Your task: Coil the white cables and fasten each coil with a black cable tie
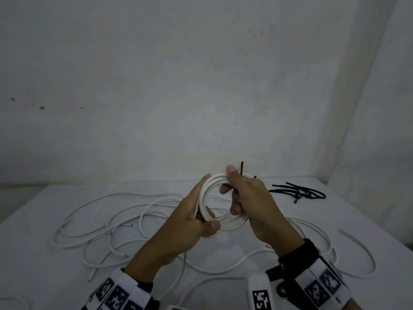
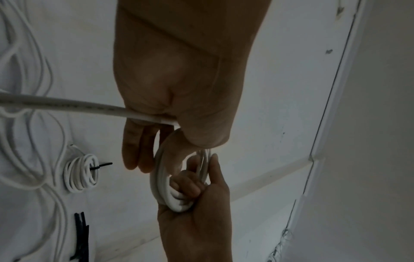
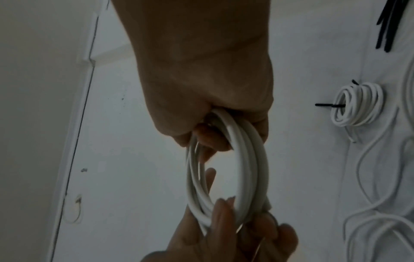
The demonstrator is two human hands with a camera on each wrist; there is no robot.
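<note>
Nearest, both hands share one round coil of white plastic cable [image 1: 220, 204], lifted clear of the white worktop [image 1: 335, 220], probably so its loops cannot spring apart. The left hand [image 1: 190, 222] curls thumb and fingers around the coil's left side; the right hand [image 1: 250, 204] wraps the right side, where a thin black cable tie [image 1: 242, 168] sticks up behind the thumb, seemingly ready for fastening. Loose white cables [image 1: 125, 220] sprawl beneath. Farther right, spare black ties [image 1: 297, 190] lie within reach, and the wrist views show a finished tied coil [image 2: 81, 173].
</note>
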